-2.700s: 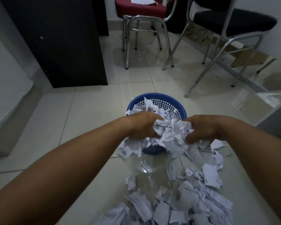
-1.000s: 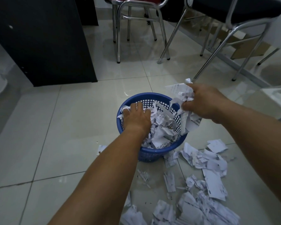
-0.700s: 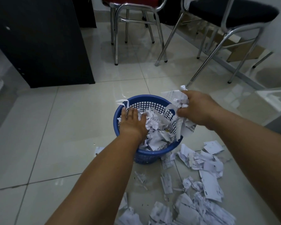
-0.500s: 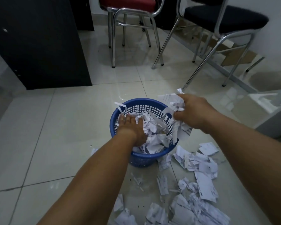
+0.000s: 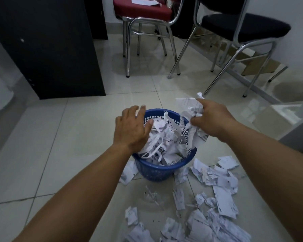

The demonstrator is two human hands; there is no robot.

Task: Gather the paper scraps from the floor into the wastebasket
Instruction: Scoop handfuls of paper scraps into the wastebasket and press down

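The left hand (image 5: pixel 131 130) has lifted out of the round blue plastic mesh wastebasket (image 5: pixel 162 169), grip open and empty, while the right hand (image 5: pixel 211 120) still clutches torn white paper scraps (image 5: pixel 189 106) over its rim, many more littering the floor (image 5: pixel 215 212).

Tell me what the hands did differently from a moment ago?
The left hand came up out of the blue wastebasket, where it was pressing paper down, and is now open above the rim. The right hand still grips its wad of scraps. The scraps on the floor lie as before.

Red chair (image 5: pixel 143 10), black chair (image 5: pixel 243 27), dark cabinet (image 5: pixel 47 48).
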